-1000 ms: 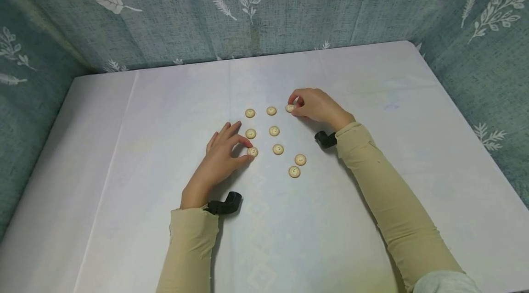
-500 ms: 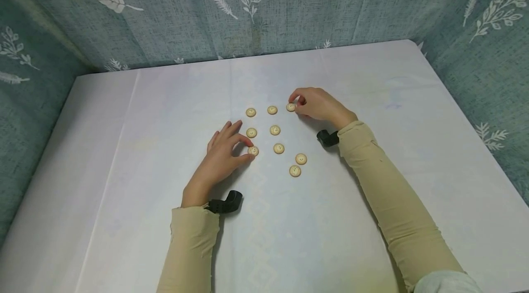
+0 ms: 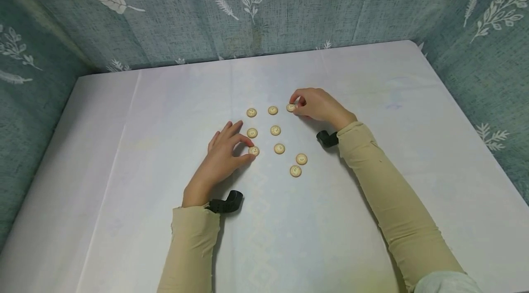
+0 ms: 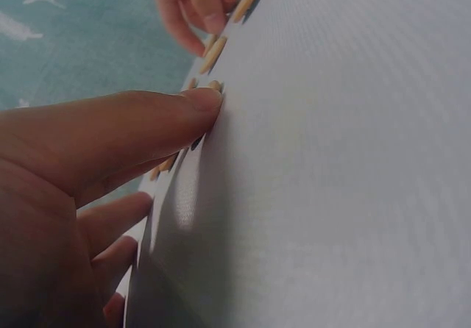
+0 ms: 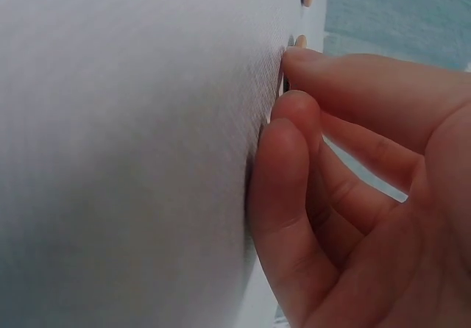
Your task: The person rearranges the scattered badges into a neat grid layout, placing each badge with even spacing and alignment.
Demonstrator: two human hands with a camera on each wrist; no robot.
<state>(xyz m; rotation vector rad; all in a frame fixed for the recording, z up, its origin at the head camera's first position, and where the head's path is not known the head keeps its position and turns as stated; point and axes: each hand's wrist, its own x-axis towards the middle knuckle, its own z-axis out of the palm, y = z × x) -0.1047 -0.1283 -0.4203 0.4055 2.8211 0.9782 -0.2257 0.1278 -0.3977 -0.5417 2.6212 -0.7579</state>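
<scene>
My left hand [image 3: 221, 157] pinches a pale wooden button [image 3: 254, 151] between thumb and index finger, its other fingers spread out. In the left wrist view the thumb [image 4: 169, 118] hides most of that button. Farther back, my right hand [image 3: 317, 104] pinches another wooden button [image 3: 291, 108] at the right end of the back row. The right wrist view shows the thumb [image 5: 338, 70] at the tablecloth, with its button mostly hidden. Between the hands lie more buttons: a back-left one [image 3: 251, 112], a back-middle one [image 3: 272, 110], and a central one [image 3: 275, 130].
Beside the left fingers lies a button [image 3: 252, 133], and right of the left hand another button [image 3: 279, 149]. Two nearly touching buttons sit at the front right, a farther button [image 3: 301, 159] and a nearer button [image 3: 295, 171]. A patterned curtain [image 3: 289, 8] borders the white-covered table [image 3: 351, 238].
</scene>
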